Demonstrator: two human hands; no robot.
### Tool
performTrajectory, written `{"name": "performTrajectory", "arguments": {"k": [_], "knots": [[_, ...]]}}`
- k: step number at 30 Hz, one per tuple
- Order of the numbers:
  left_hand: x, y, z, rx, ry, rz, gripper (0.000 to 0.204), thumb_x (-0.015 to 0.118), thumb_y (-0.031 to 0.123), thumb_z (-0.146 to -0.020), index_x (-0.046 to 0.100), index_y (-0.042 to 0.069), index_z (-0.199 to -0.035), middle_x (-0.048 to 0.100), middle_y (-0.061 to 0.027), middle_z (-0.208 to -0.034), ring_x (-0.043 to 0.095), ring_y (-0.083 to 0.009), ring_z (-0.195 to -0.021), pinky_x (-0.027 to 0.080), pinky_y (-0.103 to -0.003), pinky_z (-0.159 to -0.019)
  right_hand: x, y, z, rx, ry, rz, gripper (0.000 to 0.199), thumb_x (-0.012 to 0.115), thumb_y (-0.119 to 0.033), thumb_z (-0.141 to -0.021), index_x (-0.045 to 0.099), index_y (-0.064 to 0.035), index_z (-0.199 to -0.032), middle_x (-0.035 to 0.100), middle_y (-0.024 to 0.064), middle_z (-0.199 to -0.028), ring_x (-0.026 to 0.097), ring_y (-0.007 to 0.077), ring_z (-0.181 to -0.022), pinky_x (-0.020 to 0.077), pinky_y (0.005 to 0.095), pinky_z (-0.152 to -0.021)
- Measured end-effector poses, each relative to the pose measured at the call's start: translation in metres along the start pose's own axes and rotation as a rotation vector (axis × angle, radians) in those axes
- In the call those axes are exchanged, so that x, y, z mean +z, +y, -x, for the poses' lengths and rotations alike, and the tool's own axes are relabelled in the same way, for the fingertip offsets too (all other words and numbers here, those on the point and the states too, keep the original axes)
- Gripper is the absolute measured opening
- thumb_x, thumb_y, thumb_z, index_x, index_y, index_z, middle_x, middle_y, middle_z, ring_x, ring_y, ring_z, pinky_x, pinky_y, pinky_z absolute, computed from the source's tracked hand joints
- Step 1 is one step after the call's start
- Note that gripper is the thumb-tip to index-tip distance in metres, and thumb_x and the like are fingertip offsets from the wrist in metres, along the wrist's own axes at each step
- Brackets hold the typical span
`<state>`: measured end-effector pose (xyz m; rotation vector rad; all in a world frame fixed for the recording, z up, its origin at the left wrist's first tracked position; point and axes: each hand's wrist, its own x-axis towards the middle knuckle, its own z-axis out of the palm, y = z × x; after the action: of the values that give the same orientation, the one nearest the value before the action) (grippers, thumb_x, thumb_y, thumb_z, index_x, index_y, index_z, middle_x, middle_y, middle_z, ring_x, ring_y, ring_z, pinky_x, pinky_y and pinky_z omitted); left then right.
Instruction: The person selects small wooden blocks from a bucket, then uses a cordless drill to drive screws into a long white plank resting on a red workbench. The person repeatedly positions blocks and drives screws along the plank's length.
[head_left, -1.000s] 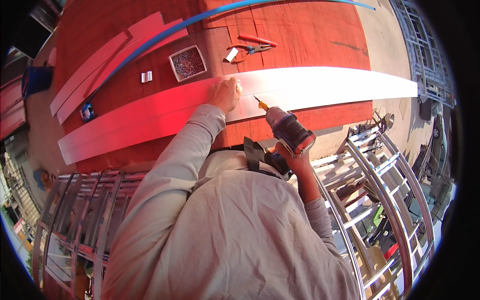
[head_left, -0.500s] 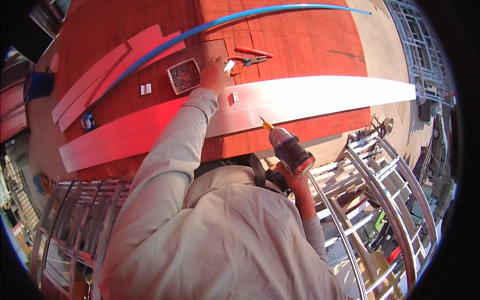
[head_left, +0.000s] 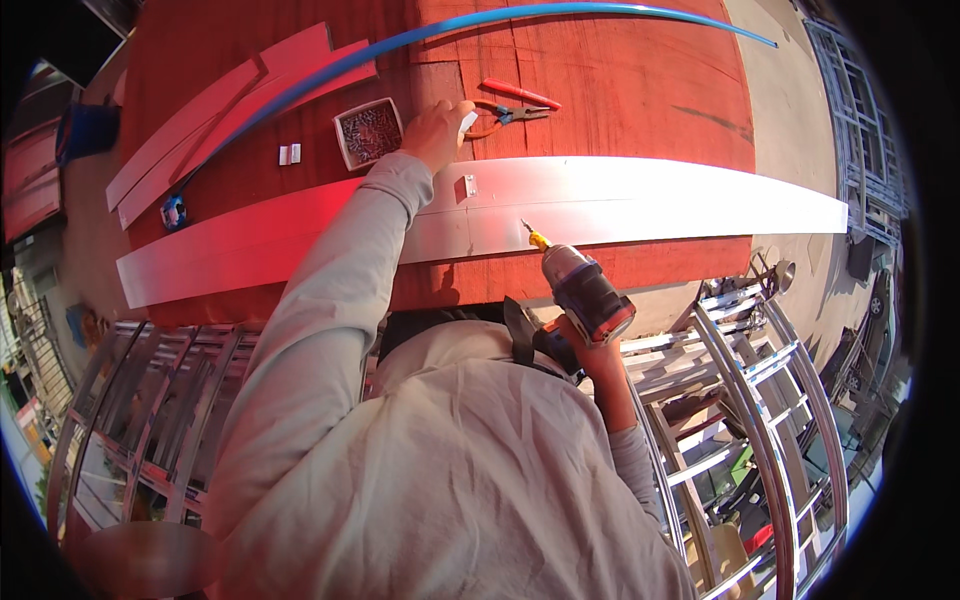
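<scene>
Here, left hand (head_left: pixel 436 128) fingers clamped on white clip (head_left: pixel 467 122), right hand (head_left: pixel 583 352) fingers around drill (head_left: pixel 582 294).

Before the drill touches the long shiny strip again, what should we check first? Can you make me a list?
1. Drill held firmly in the right hand: ok, the hand wraps its handle.
2. Drill tip clear of the metal strip: ok, it appears to hover at the near edge without pressing.
3. Left hand away from the drill tip: ok, it is up by the tray of screws.
4. Something picked up in the left hand: a small white piece shows at the fingers; its kind, cannot tell.
5. Small bracket sitting on the strip: ok.
6. Pliers out of the way: ok, beyond the strip.
</scene>
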<state>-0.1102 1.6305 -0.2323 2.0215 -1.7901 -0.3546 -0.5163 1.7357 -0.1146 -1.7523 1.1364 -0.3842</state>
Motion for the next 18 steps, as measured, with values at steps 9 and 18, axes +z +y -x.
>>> {"name": "performTrajectory", "arguments": {"k": [9, 18], "knots": [[-0.042, 0.036, 0.079, -0.484, 0.168, 0.508, 0.017, 0.074, 0.015, -0.091, 0.062, 0.002, -0.092, 0.066, -0.0072, -0.076, 0.07, -0.0242, -0.073, 0.055, -0.04, -0.066, -0.032, 0.001, -0.031, -0.041, -0.132, 0.179, 0.033, 0.08, -0.019, -0.086, 0.07, -0.0035, -0.113, 0.072, 0.0154, -0.104, 0.071, 0.0356, -0.094, 0.0569, 0.0453, -0.082], [-0.013, 0.066, 0.168, -0.049, -0.018, 0.499, 0.016, 0.073, 0.003, -0.087, 0.067, 0.004, -0.102, 0.065, -0.0107, -0.096, 0.066, -0.0293, -0.093, 0.054, -0.042, -0.082, -0.015, -0.017, -0.038, 0.028, -0.141, -0.015, 0.033, 0.08, -0.01, -0.086, 0.066, -0.002, -0.115, 0.07, 0.0117, -0.102, 0.071, 0.0267, -0.093, 0.0573, 0.04, -0.078]]}}
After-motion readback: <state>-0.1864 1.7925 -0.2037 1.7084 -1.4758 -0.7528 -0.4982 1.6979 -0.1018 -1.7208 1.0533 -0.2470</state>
